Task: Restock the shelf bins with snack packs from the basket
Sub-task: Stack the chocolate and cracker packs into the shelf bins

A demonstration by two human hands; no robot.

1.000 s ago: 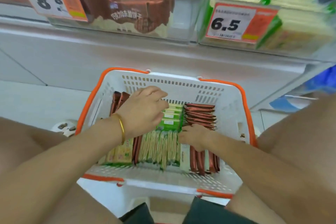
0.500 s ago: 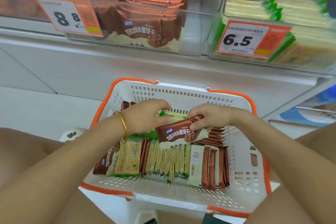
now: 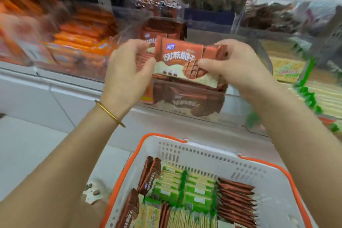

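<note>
Now up from the basket [image 3: 203,151]: half a second ago you held the brown snack pack [image 3: 180,55] just over its load; it is raised at the mouth of the clear shelf bin [image 3: 187,101], above matching brown packs. Your left hand [image 3: 127,74] fingers [image 3: 133,47] pinch its left edge; your right hand [image 3: 236,68] pinches the right end. The basket is below, holding green packs [image 3: 196,192] and brown ones. Orange packs [image 3: 79,40] fill the bin to your left. Pale tiled floor [image 3: 33,150].

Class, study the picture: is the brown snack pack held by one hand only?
No: the left hand and right hand both grip the brown snack pack, one at each end.
</note>
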